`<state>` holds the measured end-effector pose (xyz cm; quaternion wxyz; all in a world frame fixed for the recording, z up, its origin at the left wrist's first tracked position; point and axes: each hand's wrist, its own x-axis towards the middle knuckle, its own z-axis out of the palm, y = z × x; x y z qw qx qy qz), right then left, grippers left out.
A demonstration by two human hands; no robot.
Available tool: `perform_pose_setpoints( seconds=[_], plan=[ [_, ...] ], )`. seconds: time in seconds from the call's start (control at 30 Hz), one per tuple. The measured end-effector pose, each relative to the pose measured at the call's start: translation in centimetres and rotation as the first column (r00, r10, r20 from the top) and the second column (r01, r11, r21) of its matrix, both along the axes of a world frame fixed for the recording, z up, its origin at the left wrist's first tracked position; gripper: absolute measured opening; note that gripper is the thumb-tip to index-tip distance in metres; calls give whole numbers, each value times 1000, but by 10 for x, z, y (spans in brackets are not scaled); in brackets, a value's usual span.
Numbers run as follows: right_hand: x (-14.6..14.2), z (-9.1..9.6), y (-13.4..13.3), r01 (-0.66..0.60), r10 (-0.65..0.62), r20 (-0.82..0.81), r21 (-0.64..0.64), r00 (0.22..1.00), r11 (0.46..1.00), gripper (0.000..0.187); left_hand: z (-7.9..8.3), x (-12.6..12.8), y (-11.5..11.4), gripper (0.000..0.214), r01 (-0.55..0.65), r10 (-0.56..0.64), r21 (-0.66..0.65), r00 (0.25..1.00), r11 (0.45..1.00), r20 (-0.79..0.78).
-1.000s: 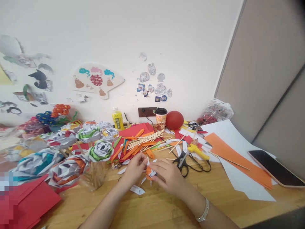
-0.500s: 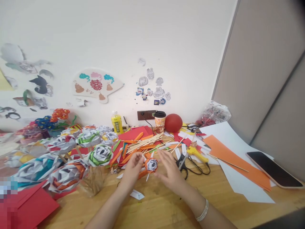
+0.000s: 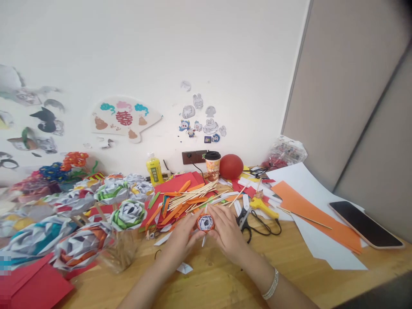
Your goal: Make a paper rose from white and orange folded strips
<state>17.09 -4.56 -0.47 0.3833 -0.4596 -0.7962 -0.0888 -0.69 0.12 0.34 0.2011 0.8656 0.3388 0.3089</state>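
Between my two hands is a small paper flower [image 3: 205,223], white in the middle with orange round its edge. My left hand [image 3: 186,231] closes on its left side, and my right hand [image 3: 226,229] wraps its right side. Narrow white paper tips stick out above and below it. Behind the hands lie wooden sticks [image 3: 193,194] and folded orange paper strips [image 3: 175,213] on red paper. On the tabletop below my left hand is a folded white paper piece [image 3: 184,268].
Black scissors [image 3: 244,223] and a yellow glue gun [image 3: 264,207] with a black cord lie to the right. Finished paper flowers [image 3: 128,213] crowd the left. A cup [image 3: 213,166], yellow bottle [image 3: 154,169] and red balloon [image 3: 231,166] stand by the wall; a phone [image 3: 365,223] lies far right.
My right hand has come in from the side and closed against the flower. My left hand now wraps it more closely. The whole view has shifted slightly.
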Motion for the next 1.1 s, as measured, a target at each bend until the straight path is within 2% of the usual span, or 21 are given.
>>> perform_pose_setpoints(
  seconds=[0.2,0.33,0.4,0.47,0.5,0.57,0.63,0.7,0.73,0.8,0.87,0.97,1.03,1.1],
  plan=[
    [-3,-5,0,62,-64,18,81,998,995,51,-1,7,-8,45,-38,43,76,997,996,-67],
    [-3,-4,-2,54,-54,1,65,999,996,50,-2,8,-10,45,-58,64,114,996,992,-56],
    [-1,-1,-3,16,-14,-54,37,998,999,51,-1,6,-9,45,-54,57,92,998,994,-25],
    [2,2,-2,-20,17,-219,-9,975,1000,52,0,4,-8,44,-59,57,56,998,997,22],
    [3,2,-1,-43,25,-351,-45,936,998,51,0,3,-7,43,-55,53,40,998,998,45],
    [4,2,3,-163,35,-617,-152,786,975,45,-2,2,-7,43,-38,36,23,996,999,83],
    [5,0,8,-361,38,-789,-237,613,902,37,-6,3,-6,44,-6,4,19,995,1000,104],
    [5,-2,13,-487,26,-867,-255,498,835,32,-10,5,-5,44,11,-13,19,993,1000,118],
    [5,-3,15,-499,10,-885,-252,465,829,30,-12,5,-5,44,14,-16,18,993,1000,121],
    [5,-2,16,-456,-28,-902,-246,432,855,29,-12,6,-5,40,21,-23,14,992,1000,124],
    [4,-1,15,-397,-51,-889,-254,456,882,26,-8,5,-5,33,4,-6,13,989,1000,147],
    [2,0,11,-344,-40,-822,-281,569,896,17,1,4,-4,29,-74,68,20,979,997,194],
    [1,-1,10,-338,-18,-763,-307,647,889,14,5,5,-4,28,-103,90,57,977,993,195],
    [-1,-3,9,-356,8,-720,-333,694,873,15,7,6,-4,26,-80,65,89,984,993,164]
  ],
)
